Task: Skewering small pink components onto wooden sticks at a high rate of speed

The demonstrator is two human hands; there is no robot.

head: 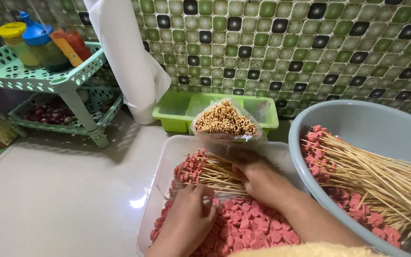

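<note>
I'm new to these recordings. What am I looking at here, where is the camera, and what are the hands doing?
The single picture comes from a camera worn on a person's head, looking down. No machine: two bare hands. The left hand and right hand rest in a white tray of pink sausage pieces, touching a pile of loaded bamboo skewers; any grip is hidden. A bag of bare skewers stands behind. The grey basin at right holds finished skewers.

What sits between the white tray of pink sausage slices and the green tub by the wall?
In the head view, a clear bag of bare bamboo skewers stands between the white tray and the green tub.
</note>
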